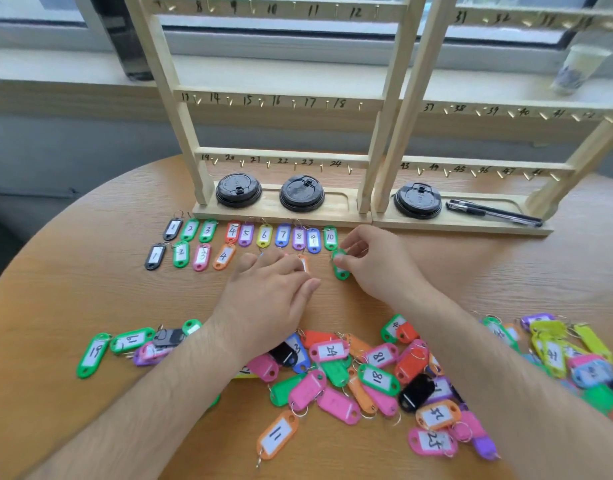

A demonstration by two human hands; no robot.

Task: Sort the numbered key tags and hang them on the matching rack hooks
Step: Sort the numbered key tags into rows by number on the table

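Two black lids (238, 190) are sitting in the left rack's tray (336, 201), one lid (417, 200) and pens (493, 213) in the right. The right hand (377, 263) is pinching a green tag (342, 273) near the sorted row's (263, 235) right end. The left hand (270, 289) is lying flat, mostly hiding an orange tag (303, 263).

Glossy plastic key tags (378, 378) with paper labels lie on a matt wood-grain table (90, 258); pale bare-wood rack (281, 157).
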